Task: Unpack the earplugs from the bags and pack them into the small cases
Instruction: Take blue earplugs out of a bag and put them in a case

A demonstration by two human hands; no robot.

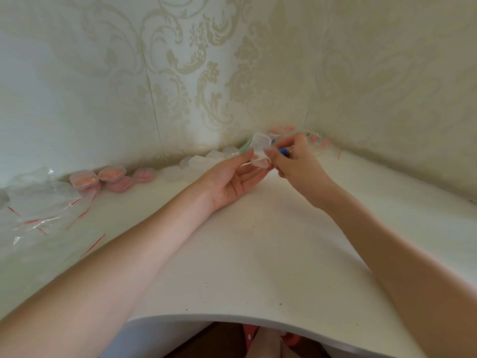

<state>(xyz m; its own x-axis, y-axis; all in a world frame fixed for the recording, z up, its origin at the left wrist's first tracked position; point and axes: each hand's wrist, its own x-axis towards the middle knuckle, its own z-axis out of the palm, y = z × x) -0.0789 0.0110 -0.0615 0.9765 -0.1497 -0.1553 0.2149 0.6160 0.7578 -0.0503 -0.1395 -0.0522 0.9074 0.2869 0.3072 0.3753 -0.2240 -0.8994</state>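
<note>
— Clear plastic first: how many cases on the table (pixel 258 254)?

— Four closed cases with orange or pink earplugs (pixel 84 180) sit grouped at the left along the wall (pixel 180 60). Beside them runs a row of empty clear cases (pixel 198 162); I make out about six, but they overlap and blur, so the count is unsure. One more open case (pixel 260 151) is held up off the table.

— Hands?

— Two. Left hand (pixel 232 180) lies palm up, fingertips pinching the open case's lower edge. Right hand (pixel 296 161) has fingers curled round a blue earplug (pixel 282 151), right at the case's mouth.

— Bags?

— Heap of empty clear bags with red strips (pixel 38 205) at the far left, cut by the frame edge; number cannot be told. More bags holding pink earplugs (pixel 313 139) lie in the corner, partly hidden behind the right hand.

— Room to move?

— Table centre and right side lie open out to the curved front edge. Walls close the back and right.
</note>
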